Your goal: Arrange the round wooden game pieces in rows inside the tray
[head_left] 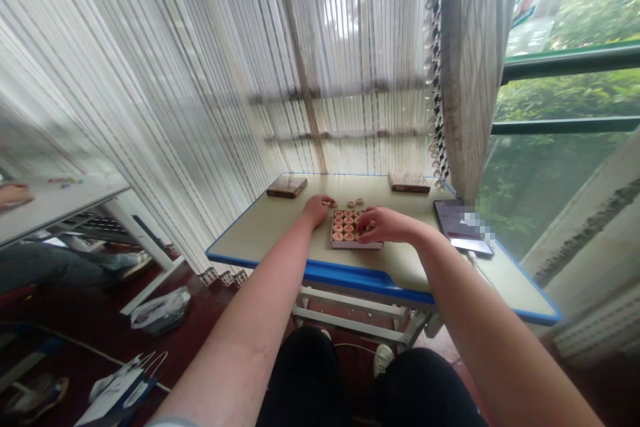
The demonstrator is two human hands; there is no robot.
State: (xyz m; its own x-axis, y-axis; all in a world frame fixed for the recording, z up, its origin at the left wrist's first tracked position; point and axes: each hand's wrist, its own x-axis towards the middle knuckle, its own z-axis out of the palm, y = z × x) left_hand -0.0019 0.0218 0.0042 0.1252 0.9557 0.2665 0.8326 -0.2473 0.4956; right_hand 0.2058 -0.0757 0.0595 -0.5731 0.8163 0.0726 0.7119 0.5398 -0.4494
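Note:
An open shallow box point(357, 246) lies on the desk, with round wooden xiangqi pieces point(344, 227) marked in red set in rows inside it. My right hand point(384, 224) reaches over the box's right side. Its bent fingers close on a piece there, and they hide part of the rows. Just beyond the box's left corner, my left hand point(317, 209) has its fingertips on a loose xiangqi piece point(335, 204). A couple more loose pieces point(355, 202) lie on the desk behind the box.
Two flat brown boxes point(287, 185) point(409, 181) lie along the desk's far edge. A phone point(463, 227) with a cable rests at the right. String curtains hang behind the blue-edged desk point(250, 230). At left, another person's hand point(15, 194) is over a second table; bags point(161, 310) lie on the floor.

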